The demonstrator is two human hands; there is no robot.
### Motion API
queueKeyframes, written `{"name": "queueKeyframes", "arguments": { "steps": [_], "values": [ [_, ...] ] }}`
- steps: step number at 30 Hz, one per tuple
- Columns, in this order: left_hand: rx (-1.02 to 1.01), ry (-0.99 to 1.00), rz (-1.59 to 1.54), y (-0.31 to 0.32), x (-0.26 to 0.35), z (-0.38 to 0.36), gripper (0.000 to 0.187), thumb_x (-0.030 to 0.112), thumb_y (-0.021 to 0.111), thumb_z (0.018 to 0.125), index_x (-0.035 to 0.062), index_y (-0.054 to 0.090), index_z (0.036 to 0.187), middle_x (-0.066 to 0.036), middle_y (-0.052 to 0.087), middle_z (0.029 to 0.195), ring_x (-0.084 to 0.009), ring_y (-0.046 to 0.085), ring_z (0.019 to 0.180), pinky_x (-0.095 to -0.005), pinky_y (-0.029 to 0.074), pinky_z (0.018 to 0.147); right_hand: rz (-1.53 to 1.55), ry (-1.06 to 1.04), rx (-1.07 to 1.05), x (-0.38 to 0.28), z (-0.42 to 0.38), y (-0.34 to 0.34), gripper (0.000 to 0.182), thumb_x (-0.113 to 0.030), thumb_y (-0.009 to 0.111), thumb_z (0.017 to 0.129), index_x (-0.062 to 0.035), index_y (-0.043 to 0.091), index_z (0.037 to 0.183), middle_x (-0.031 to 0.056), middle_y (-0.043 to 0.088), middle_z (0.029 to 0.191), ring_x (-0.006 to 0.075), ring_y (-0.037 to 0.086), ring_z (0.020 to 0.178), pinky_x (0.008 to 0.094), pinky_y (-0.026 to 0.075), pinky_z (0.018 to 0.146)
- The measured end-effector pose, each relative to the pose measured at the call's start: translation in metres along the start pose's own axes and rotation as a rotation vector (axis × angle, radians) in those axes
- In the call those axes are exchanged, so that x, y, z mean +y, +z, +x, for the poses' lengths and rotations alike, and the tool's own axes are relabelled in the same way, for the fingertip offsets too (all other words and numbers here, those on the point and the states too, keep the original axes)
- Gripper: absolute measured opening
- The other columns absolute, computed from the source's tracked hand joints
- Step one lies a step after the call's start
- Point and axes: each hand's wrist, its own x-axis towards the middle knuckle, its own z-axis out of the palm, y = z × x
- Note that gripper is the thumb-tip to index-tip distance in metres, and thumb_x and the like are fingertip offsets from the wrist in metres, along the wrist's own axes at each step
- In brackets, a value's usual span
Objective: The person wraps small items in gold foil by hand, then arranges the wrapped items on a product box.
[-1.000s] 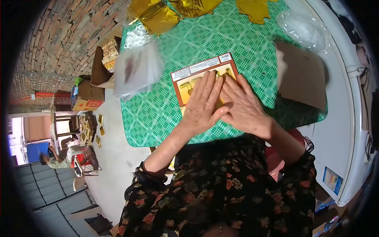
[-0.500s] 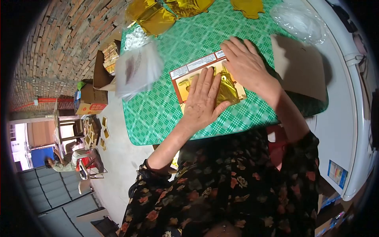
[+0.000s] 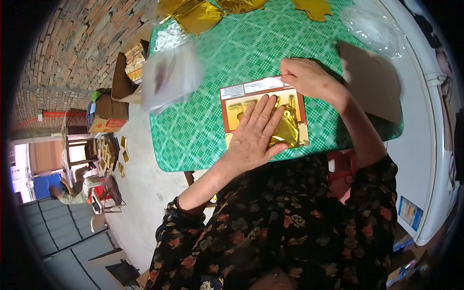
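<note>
My left hand [image 3: 257,134] lies flat, fingers spread, on a printed card [image 3: 226,104] with a brown border and a white label strip along its far edge. Under and beside the palm is shiny gold foil [image 3: 288,126], partly covered by the hand. My right hand [image 3: 309,79] is curled at the card's far right corner, its thumb against the fingers; whatever it may pinch there is too small to make out.
On the green checked table [image 3: 193,140] are gold foil pieces [image 3: 198,17], white rings [image 3: 170,36], clear plastic sleeves [image 3: 171,77], a clear bag [image 3: 371,30] and brown cardboard [image 3: 369,82]. Boxes [image 3: 108,113] and another person [image 3: 72,193] are at the left.
My right hand has gone from spread fingers to curled at the card's corner. The card lies slightly further right and nearer me, turned straighter, with my left hand still flat on it.
</note>
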Motion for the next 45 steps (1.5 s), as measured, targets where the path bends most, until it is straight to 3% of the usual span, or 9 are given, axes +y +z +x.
{"name": "queueKeyframes", "arguments": {
  "steps": [7,12,18,25,29,30,33,37,45],
  "values": [
    [0.05,-0.024,-0.055,0.0,0.002,-0.003,0.091,0.059,0.061,0.099,0.0026,0.033,0.165,-0.025,0.029,0.171,-0.0419,0.025,0.16,-0.0555,0.019,0.13,0.08,0.018,0.015,0.0,0.006,0.005,0.016,-0.018,0.057,0.102,-0.0045,0.052,0.096,0.0158,0.06,0.082,0.0346,0.058,0.076,0.0452,0.047,0.07],
    [0.084,-0.023,-0.081,0.002,0.002,-0.004,0.092,0.06,0.061,0.099,0.003,0.034,0.165,-0.025,0.03,0.17,-0.0414,0.027,0.159,-0.0549,0.02,0.13,0.106,0.033,0.068,0.016,0.015,0.0,0.017,-0.017,0.053,0.104,-0.0047,0.05,0.093,0.0065,0.057,0.081,0.0167,0.053,0.076,0.0354,0.047,0.071],
    [0.076,-0.025,-0.04,0.003,0.002,-0.005,0.091,0.062,0.057,0.1,0.0024,0.033,0.165,-0.025,0.03,0.17,-0.0402,0.028,0.159,-0.0534,0.02,0.13,0.156,-0.075,0.199,0.051,0.046,-0.071,0.016,-0.018,0.055,0.104,-0.0059,0.054,0.094,-0.0014,0.052,0.085,0.0124,0.047,0.081,0.0282,0.044,0.076],
    [0.06,-0.026,-0.029,0.001,0.002,-0.005,0.091,0.063,0.056,0.101,0.0012,0.034,0.164,-0.025,0.03,0.17,-0.0407,0.027,0.16,-0.0542,0.019,0.131,0.039,0.051,0.366,0.029,0.045,-0.13,0.019,-0.021,0.058,0.107,-0.0035,0.064,0.104,0.003,0.064,0.086,0.0124,0.059,0.08,0.0299,0.05,0.071],
    [0.059,-0.024,-0.013,0.003,0.002,-0.005,0.092,0.063,0.056,0.101,0.0006,0.033,0.164,-0.025,0.031,0.17,-0.0411,0.027,0.16,-0.0543,0.019,0.131,-0.73,-0.286,0.826,0.051,0.04,-0.097,0.023,-0.023,0.06,0.104,-0.0056,0.066,0.117,0.0084,0.069,0.113,0.0225,0.064,0.105,0.0366,0.05,0.092],
    [0.067,-0.021,-0.02,0.003,0.002,-0.006,0.092,0.062,0.057,0.101,0.0005,0.033,0.164,-0.025,0.031,0.17,-0.0411,0.027,0.159,-0.0544,0.019,0.13,-0.902,-0.491,0.802,0.025,0.024,-0.085,0.021,-0.012,0.069,0.094,-0.0064,0.069,0.114,0.0152,0.07,0.105,0.0335,0.068,0.1,0.0435,0.055,0.09],
    [0.079,-0.018,-0.045,0.0,0.002,-0.006,0.09,0.06,0.057,0.101,0.0,0.033,0.164,-0.026,0.032,0.169,-0.0413,0.028,0.159,-0.0546,0.02,0.13,-0.286,-0.452,0.729,0.013,-0.026,0.012,0.026,-0.009,0.07,0.086,-0.0031,0.073,0.111,0.0154,0.07,0.111,0.037,0.066,0.109,0.0464,0.053,0.097],
    [0.095,-0.009,-0.089,-0.003,-0.001,-0.006,0.082,0.049,0.058,0.104,-0.0008,0.032,0.164,-0.026,0.033,0.168,-0.0419,0.029,0.159,-0.0544,0.021,0.13,-0.339,-0.391,0.397,-0.053,-0.112,0.053,0.022,-0.005,0.07,0.085,0.0021,0.072,0.106,0.0152,0.07,0.119,0.0325,0.065,0.119,0.0528,0.047,0.106],
    [0.211,-0.028,-0.245,-0.006,-0.007,-0.009,0.082,0.035,0.063,0.102,-0.0012,0.027,0.165,-0.028,0.027,0.171,-0.0459,0.022,0.16,-0.0571,0.018,0.13,-0.263,-0.091,0.5,-0.076,-0.145,0.071,0.066,-0.018,0.084,0.078,0.0068,0.058,0.133,0.0227,0.059,0.137,0.0424,0.054,0.131,0.0554,0.04,0.113]
  ]
}}
